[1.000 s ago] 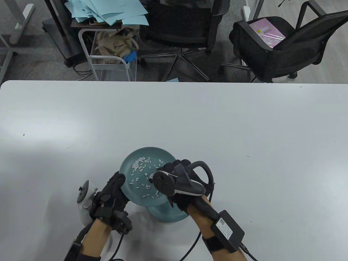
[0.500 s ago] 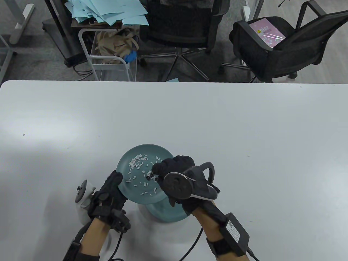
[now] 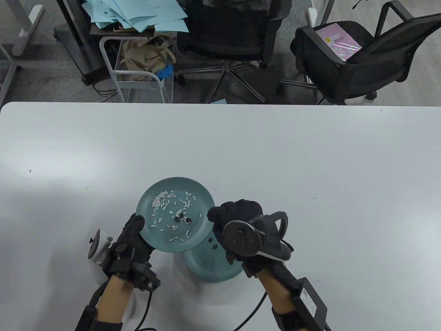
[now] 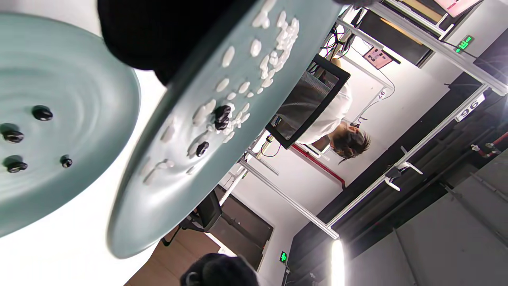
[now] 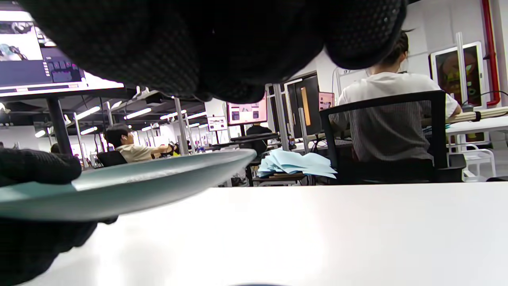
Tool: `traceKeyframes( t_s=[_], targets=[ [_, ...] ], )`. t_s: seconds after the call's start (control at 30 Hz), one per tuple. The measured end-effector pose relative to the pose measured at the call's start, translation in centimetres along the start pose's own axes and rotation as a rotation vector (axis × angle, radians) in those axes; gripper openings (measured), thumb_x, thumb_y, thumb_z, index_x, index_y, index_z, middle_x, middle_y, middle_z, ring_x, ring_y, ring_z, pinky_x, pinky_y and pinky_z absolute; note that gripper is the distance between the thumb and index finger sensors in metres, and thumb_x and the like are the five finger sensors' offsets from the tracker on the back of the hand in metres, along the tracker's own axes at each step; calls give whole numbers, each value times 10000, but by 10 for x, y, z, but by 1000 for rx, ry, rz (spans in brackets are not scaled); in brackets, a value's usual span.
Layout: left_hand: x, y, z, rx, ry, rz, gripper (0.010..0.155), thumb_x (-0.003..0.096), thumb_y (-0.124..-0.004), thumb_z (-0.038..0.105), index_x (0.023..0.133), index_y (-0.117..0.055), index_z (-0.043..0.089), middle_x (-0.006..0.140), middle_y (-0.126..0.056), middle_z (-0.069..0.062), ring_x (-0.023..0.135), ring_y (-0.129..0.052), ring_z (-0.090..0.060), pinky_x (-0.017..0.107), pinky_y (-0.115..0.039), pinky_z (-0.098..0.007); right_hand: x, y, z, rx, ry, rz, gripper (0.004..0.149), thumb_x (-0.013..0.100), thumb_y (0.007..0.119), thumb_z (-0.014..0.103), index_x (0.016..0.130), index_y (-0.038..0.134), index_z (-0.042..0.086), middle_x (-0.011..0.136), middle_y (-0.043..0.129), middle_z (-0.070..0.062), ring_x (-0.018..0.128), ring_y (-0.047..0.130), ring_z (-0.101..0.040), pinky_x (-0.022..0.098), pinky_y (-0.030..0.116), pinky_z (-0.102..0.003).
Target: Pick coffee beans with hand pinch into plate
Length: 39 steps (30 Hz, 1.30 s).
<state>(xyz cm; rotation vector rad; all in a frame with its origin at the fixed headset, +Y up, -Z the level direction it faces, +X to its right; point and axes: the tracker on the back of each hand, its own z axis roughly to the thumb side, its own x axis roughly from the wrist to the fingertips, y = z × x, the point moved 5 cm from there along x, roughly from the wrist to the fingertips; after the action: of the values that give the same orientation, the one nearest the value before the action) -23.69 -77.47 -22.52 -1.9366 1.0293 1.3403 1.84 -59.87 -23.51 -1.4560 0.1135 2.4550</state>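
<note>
Coffee beans (image 3: pixel 182 218): three dark beans near the middle of the upper plate (image 3: pixel 200 201), among scattered white grains (image 3: pixel 162 201). Upper plate: teal, raised off the table (image 3: pixel 310 165), gripped at its near-left rim by the left hand (image 3: pixel 132 243), thumb on top. Lower plate (image 3: pixel 206 267): teal, flat on the table beneath and to the near right, partly covered by the upper one; left wrist view shows four dark beans (image 4: pixel 24 137) on it. Right hand (image 3: pixel 241 220): just right of the upper plate's rim, fingers curled; whether they pinch anything cannot be told. Far background: chairs (image 3: pixel 348 58), blue papers (image 3: pixel 137 13).
</note>
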Motion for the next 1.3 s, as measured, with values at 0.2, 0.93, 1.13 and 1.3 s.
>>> traceKeyframes(
  t_s=[0.2,0.93,1.13,1.3],
  targets=[
    [-1,4,2,-4,-6,25,597,498,-585,500,1011,-412,247,913,-706,-74,705,-878,-318,498,-809,-407,0,20,-11,-17,23,75,372,437,871,363,789,833,249,731,949,-67,480,896,-217,560,703,-563],
    [-1,6,3,-20,-13,29,597,497,-583,504,1011,-410,253,915,-704,-69,708,-876,-314,501,-809,-405,5,80,-5,-20,-76,149,370,444,856,352,795,814,243,732,937,-63,491,889,-223,566,699,-565],
    [-1,6,3,-16,-12,26,597,498,-583,503,1011,-410,252,914,-704,-70,707,-877,-316,500,-808,-407,4,82,-7,-20,-65,162,369,447,855,350,797,813,242,735,935,-63,495,888,-225,568,696,-566],
    [-1,5,3,-13,-13,20,596,498,-583,501,1011,-411,249,914,-705,-72,706,-876,-318,500,-808,-406,4,86,-11,-14,-52,182,367,447,856,350,796,816,242,738,936,-62,496,890,-225,567,698,-565]
  ],
)
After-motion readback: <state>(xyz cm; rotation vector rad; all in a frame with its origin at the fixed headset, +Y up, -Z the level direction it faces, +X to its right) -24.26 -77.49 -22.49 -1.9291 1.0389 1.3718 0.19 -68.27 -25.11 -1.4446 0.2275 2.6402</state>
